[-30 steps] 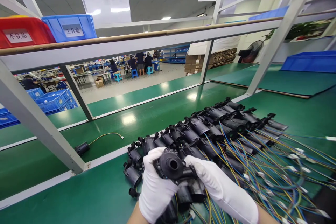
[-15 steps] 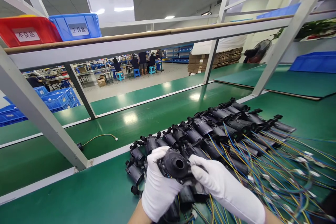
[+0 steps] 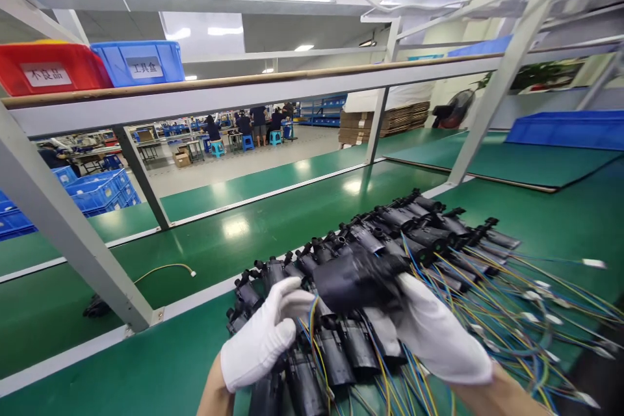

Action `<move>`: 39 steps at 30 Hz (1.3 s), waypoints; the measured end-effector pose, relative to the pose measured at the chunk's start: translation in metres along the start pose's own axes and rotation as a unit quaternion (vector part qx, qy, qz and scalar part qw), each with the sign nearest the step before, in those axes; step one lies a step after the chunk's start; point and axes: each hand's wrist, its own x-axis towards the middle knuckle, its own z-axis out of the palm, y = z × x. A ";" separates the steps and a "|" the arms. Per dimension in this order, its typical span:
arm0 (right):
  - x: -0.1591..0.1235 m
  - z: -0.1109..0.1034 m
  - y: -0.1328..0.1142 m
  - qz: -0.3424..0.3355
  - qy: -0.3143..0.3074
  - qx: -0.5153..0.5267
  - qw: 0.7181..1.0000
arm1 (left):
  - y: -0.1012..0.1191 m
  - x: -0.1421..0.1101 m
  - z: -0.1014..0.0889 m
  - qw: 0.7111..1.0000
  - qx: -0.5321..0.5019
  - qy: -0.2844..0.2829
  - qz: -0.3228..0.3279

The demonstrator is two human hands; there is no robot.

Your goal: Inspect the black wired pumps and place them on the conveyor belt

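Observation:
My white-gloved right hand (image 3: 433,331) grips a black electric water pump (image 3: 358,279) by its nozzle end. The pump is lying sideways in the air above the others, a little blurred by motion. From its left end, thin blue and yellow wires (image 3: 312,325) hang down close to my left hand (image 3: 268,331). That hand, also gloved in white, is apart from the pump body, with thumb and fingers spread and curved. Beneath both hands lie several similar pumps (image 3: 358,344) in tight rows, partly covered by the gloves.
Wires with white connectors (image 3: 531,299) spread over the green bench (image 3: 146,370) at right. A frame post (image 3: 73,227) rises at left; another post (image 3: 497,84) stands right. Red bin (image 3: 63,81) and blue bin (image 3: 166,58) sit on the shelf. People (image 3: 258,120) work far behind.
The pump has turned from nozzle facing me to lying sideways. My left hand has let go of its body and moved left. The view has shifted slightly.

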 end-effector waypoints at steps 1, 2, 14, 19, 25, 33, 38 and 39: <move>0.005 0.003 -0.002 0.044 0.016 0.082 0.995 | -0.002 0.002 0.005 0.999 -0.024 -0.030 -0.003; 0.011 0.005 -0.006 0.083 0.026 0.149 0.985 | -0.005 0.003 0.010 0.997 -0.049 -0.058 -0.007; 0.046 -0.019 -0.057 -0.049 0.076 0.111 0.990 | -0.035 0.011 0.015 0.985 -0.106 -0.042 -0.131; 0.060 -0.031 -0.091 -0.226 0.118 -0.024 0.967 | -0.042 0.027 0.010 0.988 0.062 0.019 -0.143; 0.120 -0.038 -0.126 -0.338 0.228 -0.278 0.870 | -0.038 0.037 -0.015 0.922 -0.060 0.381 0.026; 0.254 -0.020 -0.093 -0.215 0.084 -0.629 0.743 | -0.013 0.023 -0.059 0.807 -0.189 0.546 0.122; 0.300 -0.007 -0.027 -0.054 -0.046 -0.728 0.682 | -0.007 0.014 -0.068 0.791 -0.191 0.569 0.117; 0.303 -0.006 -0.016 -0.030 -0.067 -0.739 0.670 | -0.007 0.013 -0.071 0.788 -0.194 0.571 0.120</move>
